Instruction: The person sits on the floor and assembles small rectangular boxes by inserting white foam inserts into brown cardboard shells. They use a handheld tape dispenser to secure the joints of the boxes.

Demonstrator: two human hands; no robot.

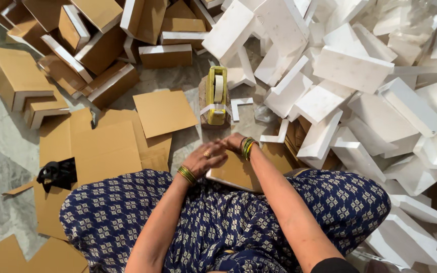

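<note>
I sit on the floor with a flat cardboard-covered piece resting on my lap. My left hand, with a ring and gold bangles, lies flat on its top near edge. My right hand, wearing green and gold bangles, presses on the far edge, its fingers crossing over the left hand. Just beyond my hands stands a yellow tape dispenser with a roll of pale tape.
A heap of white foam corner pieces fills the right side. Cardboard-wrapped corner pieces pile up at the top left. Flat cardboard sheets lie on the stone floor to the left, with a black object beside my knee.
</note>
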